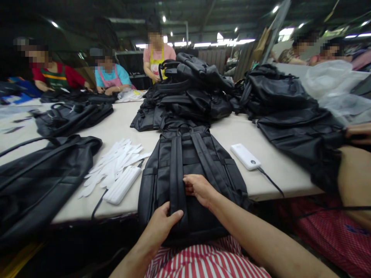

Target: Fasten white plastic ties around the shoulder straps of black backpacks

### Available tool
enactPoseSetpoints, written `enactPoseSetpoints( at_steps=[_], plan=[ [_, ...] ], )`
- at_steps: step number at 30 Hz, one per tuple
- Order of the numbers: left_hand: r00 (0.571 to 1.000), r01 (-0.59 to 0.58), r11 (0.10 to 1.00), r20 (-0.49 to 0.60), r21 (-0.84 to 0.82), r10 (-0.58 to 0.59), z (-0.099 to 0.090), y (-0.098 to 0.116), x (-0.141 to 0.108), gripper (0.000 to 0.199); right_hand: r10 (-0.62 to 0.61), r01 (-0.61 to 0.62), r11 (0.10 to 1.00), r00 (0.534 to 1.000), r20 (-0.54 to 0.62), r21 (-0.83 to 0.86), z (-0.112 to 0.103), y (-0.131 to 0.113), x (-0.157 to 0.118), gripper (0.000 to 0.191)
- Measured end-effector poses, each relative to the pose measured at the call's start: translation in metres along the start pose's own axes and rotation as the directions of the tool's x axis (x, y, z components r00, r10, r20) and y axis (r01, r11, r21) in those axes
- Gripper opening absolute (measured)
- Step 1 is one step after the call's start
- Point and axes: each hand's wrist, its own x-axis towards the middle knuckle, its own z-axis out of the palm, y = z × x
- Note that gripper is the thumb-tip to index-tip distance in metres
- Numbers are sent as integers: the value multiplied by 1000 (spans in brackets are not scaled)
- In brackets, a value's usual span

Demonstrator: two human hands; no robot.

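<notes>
1. A long cream tabletop [121, 131] runs across the view, and co-workers in aprons [108, 73] sit or stand along its far side, apparently sharing the same batch of bags.
2. Black backpacks fill most of it: a tall heap [185, 100] at the centre, a second pile [275, 88] to the right, and more laid flat at the left [43, 181]. Keeping them in heaps seems to leave working room in front of each seat.
3. The black backpack [199, 227] in front of the person lies back panel up at the near edge, overhanging toward their red-and-white striped clothing [203, 258]. This position appears to bring the straps within easy reach.
4. Its two shoulder straps [176, 185] run up the panel, side by side.
5. The left hand [160, 227] is closed around the lower part of the left strap, thumb on top, seemingly to keep it taut.
6. The right hand [198, 189] lies open on the panel at the right strap, fingers slightly curled, with no clear grip.
7. Within reach on either side are a white power bank [245, 156] with a black cable [271, 181], a ribbed white block [122, 185], and a fan of white strips [111, 168].
</notes>
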Motion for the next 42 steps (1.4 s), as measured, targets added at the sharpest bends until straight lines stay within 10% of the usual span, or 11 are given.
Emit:
enactPoseSetpoints(
  at_steps=[6, 14, 22, 30, 42],
  plan=[
    [998, -41, 982, -44, 183, 50, -1, 0, 1, 41, -69, 68, 981, 998, -1, -181, 5, 0, 6, 23],
    [998, 62, 905, 44, -421, -47, 0, 13, 18, 38, -124, 122, 989, 992, -22, -87, 10, -4, 0, 18],
    [998, 61, 943, 30, -326, -54, -1, 6, 30, 32, -201, 185, 968, 976, -87, -168, 8, 9, 0, 20],
    [987, 97, 821, 164, -563, -4, -2, 6, 28, 46, -194, 193, 967, 981, 9, -168, 9, 11, -2, 32],
    [1000, -16, 840, 6, -543, 24, 5, 4, 31, 33, -208, 209, 969, 978, 22, -128, 7, 8, -1, 31]
  ],
)
